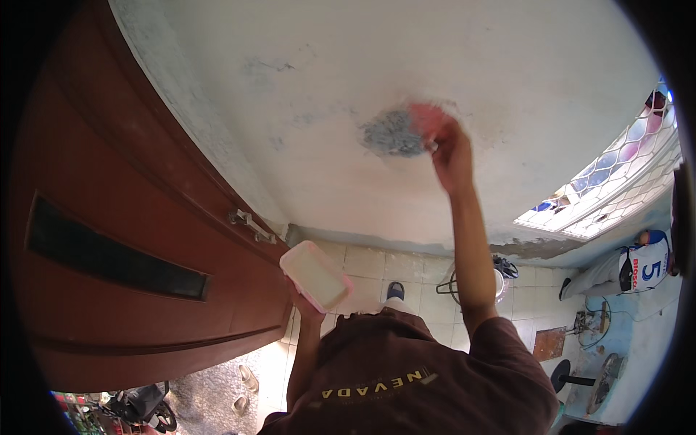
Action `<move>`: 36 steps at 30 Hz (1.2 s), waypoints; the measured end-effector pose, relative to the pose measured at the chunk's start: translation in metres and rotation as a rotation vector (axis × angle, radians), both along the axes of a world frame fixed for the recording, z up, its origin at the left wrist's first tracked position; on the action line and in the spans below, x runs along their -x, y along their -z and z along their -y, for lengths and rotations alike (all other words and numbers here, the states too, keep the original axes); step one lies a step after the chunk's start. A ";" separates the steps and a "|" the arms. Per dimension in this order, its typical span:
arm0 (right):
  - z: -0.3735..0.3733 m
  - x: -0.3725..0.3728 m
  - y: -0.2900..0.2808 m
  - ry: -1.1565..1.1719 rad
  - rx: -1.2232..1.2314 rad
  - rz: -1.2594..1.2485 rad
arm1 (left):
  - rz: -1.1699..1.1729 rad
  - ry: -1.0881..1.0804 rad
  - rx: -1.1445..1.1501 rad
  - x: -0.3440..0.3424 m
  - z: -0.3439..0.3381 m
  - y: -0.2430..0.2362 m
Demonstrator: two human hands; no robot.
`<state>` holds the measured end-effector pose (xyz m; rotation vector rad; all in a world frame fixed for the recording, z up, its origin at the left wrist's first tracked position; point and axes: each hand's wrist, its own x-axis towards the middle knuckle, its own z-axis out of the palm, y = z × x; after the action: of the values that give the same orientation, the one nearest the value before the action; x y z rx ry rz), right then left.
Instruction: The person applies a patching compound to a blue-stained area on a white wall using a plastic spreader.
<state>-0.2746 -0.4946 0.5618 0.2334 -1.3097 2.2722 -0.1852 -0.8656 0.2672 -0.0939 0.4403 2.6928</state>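
Observation:
My right hand [452, 156] is raised to the pale wall [348, 196], its fingers closed on a flat pink piece [428, 118] smeared by motion; its exact kind cannot be made out. The piece is at the right side of a rough dark grey patch [391, 134] on the wall. Lower down on the left, my left hand [309, 307] grips a shallow rectangular container [346, 296] with a pink rim. Its inside looks pale. Most of the fingers under the container are hidden.
A brown door [138, 217] with a metal handle [251, 225] stands close on the left. On the right are a latticed window [602, 177] and a person [631, 270] in a white and blue shirt. A white bucket [500, 284] stands on the tiled floor beyond my right arm.

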 end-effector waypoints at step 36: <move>0.168 -0.142 0.094 0.009 -1.341 0.477 | 0.016 0.072 -0.259 -0.034 -0.075 -0.033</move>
<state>-0.1322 -0.6630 0.4679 0.1080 -2.8686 1.0880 -0.1515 -0.7903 0.3006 -0.0251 0.0863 2.6500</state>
